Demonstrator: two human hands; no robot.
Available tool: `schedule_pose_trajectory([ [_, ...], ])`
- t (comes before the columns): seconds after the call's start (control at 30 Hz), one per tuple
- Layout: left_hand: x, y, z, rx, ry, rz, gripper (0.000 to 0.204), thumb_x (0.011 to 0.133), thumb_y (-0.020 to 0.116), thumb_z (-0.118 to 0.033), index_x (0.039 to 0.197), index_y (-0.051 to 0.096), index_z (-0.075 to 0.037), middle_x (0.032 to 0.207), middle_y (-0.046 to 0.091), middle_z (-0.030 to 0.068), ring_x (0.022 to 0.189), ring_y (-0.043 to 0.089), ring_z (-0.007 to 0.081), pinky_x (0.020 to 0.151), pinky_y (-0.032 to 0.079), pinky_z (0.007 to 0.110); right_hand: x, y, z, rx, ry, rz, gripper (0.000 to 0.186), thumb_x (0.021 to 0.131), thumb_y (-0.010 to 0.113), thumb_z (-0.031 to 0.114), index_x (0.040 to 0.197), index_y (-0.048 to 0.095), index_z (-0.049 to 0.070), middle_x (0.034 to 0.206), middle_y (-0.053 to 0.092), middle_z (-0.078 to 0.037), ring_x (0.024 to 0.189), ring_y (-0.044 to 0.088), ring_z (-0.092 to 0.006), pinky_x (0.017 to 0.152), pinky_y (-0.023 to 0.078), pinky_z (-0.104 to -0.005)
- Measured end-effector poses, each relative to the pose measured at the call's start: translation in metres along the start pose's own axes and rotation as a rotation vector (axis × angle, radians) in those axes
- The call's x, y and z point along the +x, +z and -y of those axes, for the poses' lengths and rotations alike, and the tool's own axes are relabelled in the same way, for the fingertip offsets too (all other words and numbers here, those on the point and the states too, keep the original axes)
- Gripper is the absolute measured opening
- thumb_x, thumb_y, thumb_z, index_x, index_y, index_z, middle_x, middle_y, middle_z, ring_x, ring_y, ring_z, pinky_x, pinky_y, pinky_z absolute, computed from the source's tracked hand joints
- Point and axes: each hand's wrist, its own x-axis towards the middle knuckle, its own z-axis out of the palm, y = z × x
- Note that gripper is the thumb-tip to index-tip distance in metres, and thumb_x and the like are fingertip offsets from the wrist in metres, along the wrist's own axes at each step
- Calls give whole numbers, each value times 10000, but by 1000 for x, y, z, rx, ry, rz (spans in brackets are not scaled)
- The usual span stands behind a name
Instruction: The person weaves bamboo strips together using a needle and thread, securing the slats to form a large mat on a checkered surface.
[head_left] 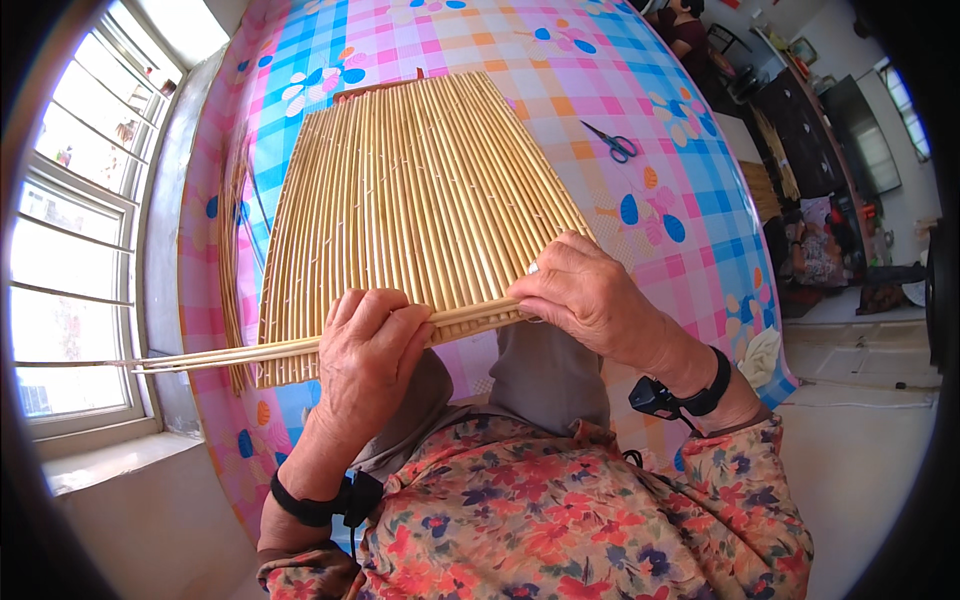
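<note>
The mat (pixel 420 190) is made of many thin yellow sticks laid side by side. It lies on the sheet (pixel 610 75), and its near edge comes out over the person's lap. Some long, pale strips (pixel 235 353) run along that near edge and poke out far to the left, toward the window. The left hand (pixel 370 345) is curled closed over the strips, with its fingers bent around them. The right hand (pixel 590 300) pinches the strips at the near right corner of the mat, thumb and fingers pressed close together.

The sheet is shiny, with pink, blue, white and orange checks and big flowers and dots. Something reddish-brown (pixel 376 89) peeks out from the far edge of the mat. To the left of the mat lie long, thin sticks (pixel 230 280). To the right of it, well apart, are dark scissors (pixel 612 143).

On the left is a bright window (pixel 85 250) with bars and a pale sill (pixel 120 458). On the right is a pale floor (pixel 860 440). Farther back are another person (pixel 688 32) in a dark top and a dark cupboard (pixel 800 130).
</note>
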Motion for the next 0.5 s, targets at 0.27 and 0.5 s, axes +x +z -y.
schedule_pose_trajectory([
  [0.27, -4, 1, 2, 1, -2, -15, 175, 738, 706, -80, 909, 675, -99, 900, 564, 47, 820, 549, 254, 725, 449, 385, 10, 2, 0, -65, -129, 14, 151, 796, 719, 98, 930, 658, 63, 845, 565, -63, 825, 561, -263, 750, 476, -382],
  [0.5, -6, 8, 1, -26, 18, 18, 219, 760, 739, -98, 970, 676, -88, 934, 583, 46, 867, 572, 256, 786, 471, 384, 8, -9, 9, -161, -16, 74, 172, 747, 750, 57, 896, 665, 66, 827, 567, -62, 810, 559, -261, 711, 477, -379],
])
